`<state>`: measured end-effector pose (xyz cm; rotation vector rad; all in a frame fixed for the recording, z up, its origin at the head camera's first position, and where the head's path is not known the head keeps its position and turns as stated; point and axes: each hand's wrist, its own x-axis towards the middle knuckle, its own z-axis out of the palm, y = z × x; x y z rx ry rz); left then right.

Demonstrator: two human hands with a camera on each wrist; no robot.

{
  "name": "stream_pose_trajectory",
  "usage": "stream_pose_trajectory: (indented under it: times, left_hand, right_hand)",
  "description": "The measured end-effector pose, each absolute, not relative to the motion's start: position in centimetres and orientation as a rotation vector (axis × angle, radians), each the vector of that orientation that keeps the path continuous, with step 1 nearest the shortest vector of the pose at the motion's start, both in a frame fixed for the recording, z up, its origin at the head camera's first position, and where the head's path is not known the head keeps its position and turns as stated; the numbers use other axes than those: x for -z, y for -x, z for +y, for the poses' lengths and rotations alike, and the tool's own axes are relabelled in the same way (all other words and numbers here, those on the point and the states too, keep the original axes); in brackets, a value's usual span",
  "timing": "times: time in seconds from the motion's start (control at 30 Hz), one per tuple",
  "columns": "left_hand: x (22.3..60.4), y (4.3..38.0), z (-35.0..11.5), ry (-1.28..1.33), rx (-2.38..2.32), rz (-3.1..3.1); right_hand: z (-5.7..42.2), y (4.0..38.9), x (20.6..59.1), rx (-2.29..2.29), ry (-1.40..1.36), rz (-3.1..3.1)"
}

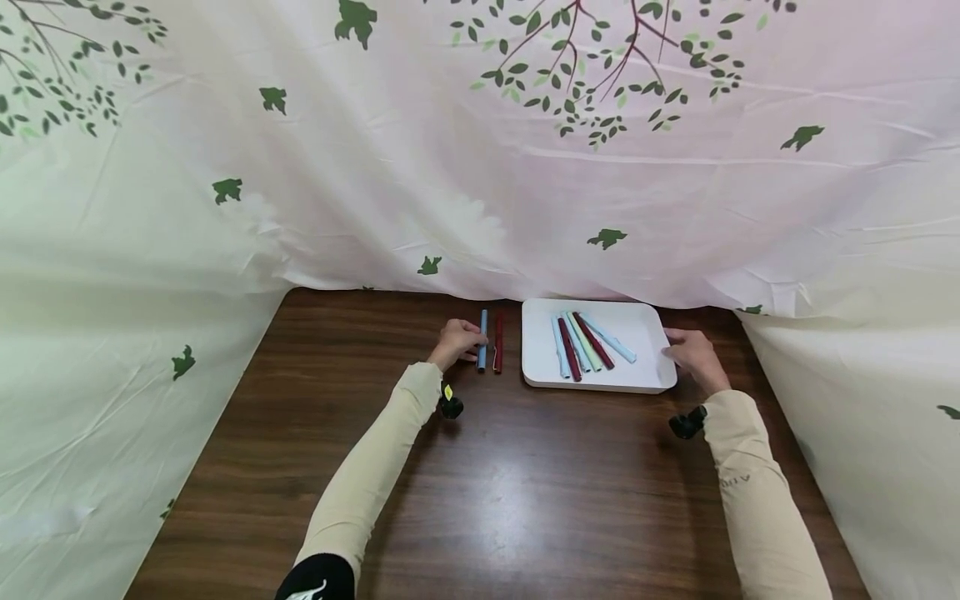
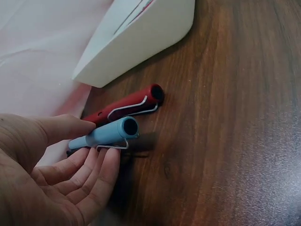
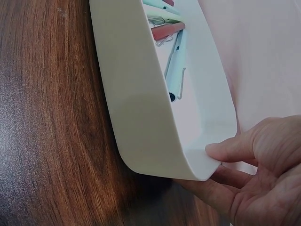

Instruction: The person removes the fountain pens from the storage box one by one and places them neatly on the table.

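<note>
My left hand [image 1: 455, 341] pinches a blue pen [image 2: 109, 133] between thumb and fingers, just left of the tray. Close beside it on the table lies a red pen [image 1: 498, 345], roughly parallel, its metal clip showing in the left wrist view. At the other side, my right hand [image 1: 697, 358] grips the right end wall of a white tray [image 1: 643, 325], thumb inside the rim and fingers outside below. Several pens lie in the tray: light blue pens [image 1: 611, 339], dark red pens [image 1: 569, 352] and a pale green pen [image 1: 587, 343].
The dark wood table [image 1: 495, 500] extends toward me and to both sides. A patterned cloth [image 1: 480, 167] hangs behind its back edge, right behind the tray. Small black devices [image 1: 687, 422] sit on both wrists.
</note>
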<state>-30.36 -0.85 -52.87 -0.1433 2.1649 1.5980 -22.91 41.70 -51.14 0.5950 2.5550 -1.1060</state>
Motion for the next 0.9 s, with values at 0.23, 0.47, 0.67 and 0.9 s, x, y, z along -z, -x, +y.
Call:
stream_pose_trajectory:
  times: [0.23,0.47,0.67,0.9]
  left_hand:
    - [53.11,30.32,-0.92,0.177,-1.591,2.222]
    - [53.54,30.4,-0.69,0.179,-1.55,2.301]
    - [53.8,30.55,-0.41,0.197,-1.487,2.36]
    - [53.47,30.36,-0.37,0.179,-1.449,2.377]
  right_hand:
    - [41.24,23.21,51.2,1.138,-0.579,2.543]
    - [40.89,23.48,51.36,1.13,-0.597,2.53]
    - [41.04,23.68,51.49,1.146,-0.608,2.497]
    - [41.32,23.42,51.43,1.199,-0.543,2.515]
